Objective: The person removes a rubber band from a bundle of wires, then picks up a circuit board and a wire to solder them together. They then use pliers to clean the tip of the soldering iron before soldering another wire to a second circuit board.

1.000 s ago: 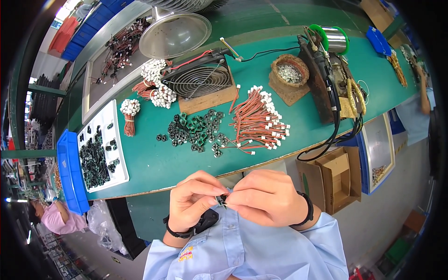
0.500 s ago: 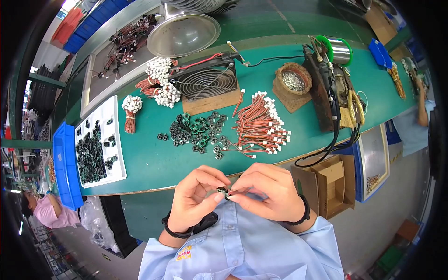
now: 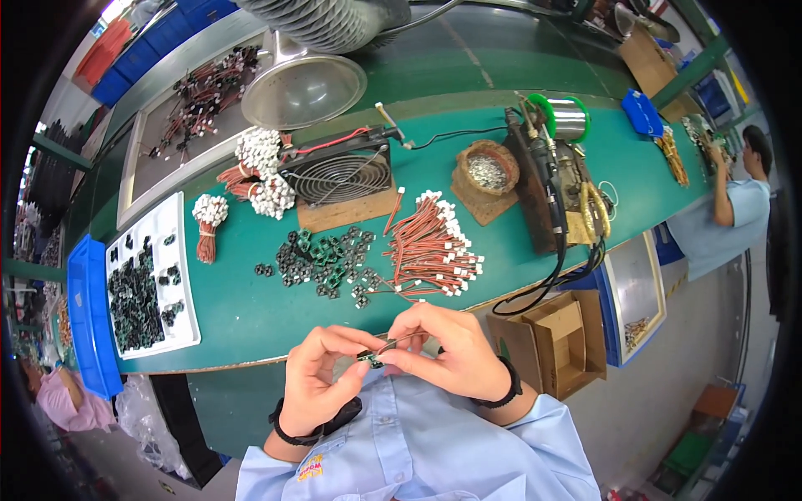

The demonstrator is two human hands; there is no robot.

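Observation:
My left hand (image 3: 322, 376) is closed, pinching a small green circuit board (image 3: 368, 357) between thumb and fingertips, just off the table's front edge. Close against it, my right hand (image 3: 451, 351) pinches a thin wire lead (image 3: 409, 337) that runs back across the fingers. The wire's end meets the board or lies right beside it; the fingertips hide which. Beyond my hands lies a heap of small black and green parts (image 3: 322, 259). To its right spreads a fan of red-brown wire leads (image 3: 422, 250) with white connectors.
A fan (image 3: 341, 179) with a wire guard stands behind the heap. Right of it are a round pot (image 3: 487, 167), a soldering stand with black cables (image 3: 543, 192) and a solder spool (image 3: 568, 118). A white tray (image 3: 188, 288) of parts sits left. A co-worker (image 3: 727, 209) is at far right.
The view has swung, so the scene sits further left and lower. In my fingers, the board now shows its green face, and a wire lead is visible in my right hand.

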